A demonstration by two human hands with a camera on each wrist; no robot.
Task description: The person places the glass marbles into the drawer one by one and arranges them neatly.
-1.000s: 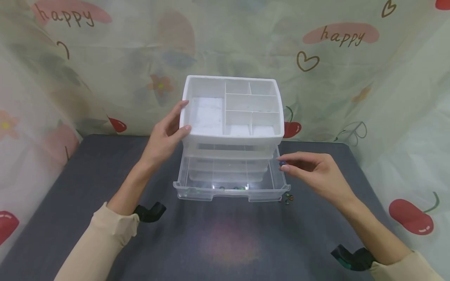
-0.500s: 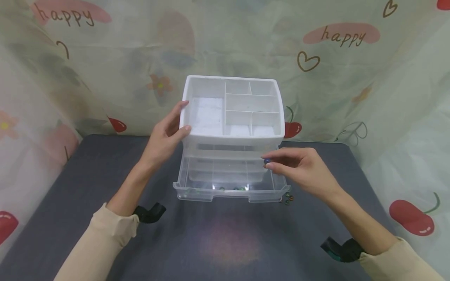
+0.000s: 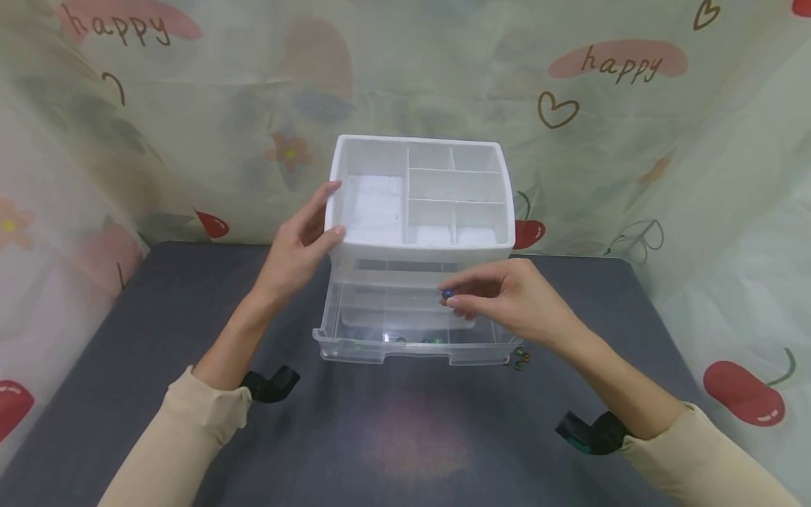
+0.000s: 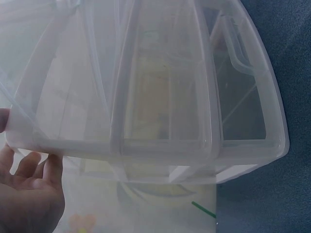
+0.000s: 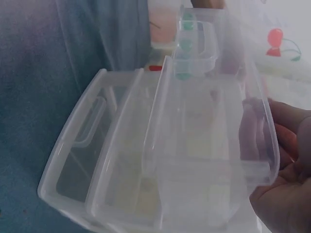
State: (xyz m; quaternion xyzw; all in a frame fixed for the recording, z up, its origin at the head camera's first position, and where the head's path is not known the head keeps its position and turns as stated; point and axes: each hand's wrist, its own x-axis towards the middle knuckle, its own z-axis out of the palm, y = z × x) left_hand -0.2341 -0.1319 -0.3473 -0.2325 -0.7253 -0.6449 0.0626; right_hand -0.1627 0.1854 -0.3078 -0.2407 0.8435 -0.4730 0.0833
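A small plastic drawer organizer [image 3: 418,253] with a white divided top stands at the back of the table. My left hand [image 3: 293,250] grips the left edge of that top, thumb at the front corner. Below, a clear drawer [image 3: 415,349] is pulled out towards me, with a few greenish marbles [image 3: 434,341] near its front. Between thumb and fingertips my right hand [image 3: 516,299] pinches a dark blue marble [image 3: 447,294] over the open drawer. In the right wrist view, the right hand [image 5: 291,179] shows beside the clear drawer wall and the blue marble is hidden.
Several loose marbles [image 3: 519,358] lie on the dark tabletop [image 3: 418,429] just right of the drawer's front corner. A printed curtain [image 3: 241,141] hangs close behind the organizer and along both sides. Black straps [image 3: 272,384] sit on both wrists.
My right hand has moved left with the blue marble, from the drawer's right edge to over its inside. The left hand and the organizer have stayed in place.
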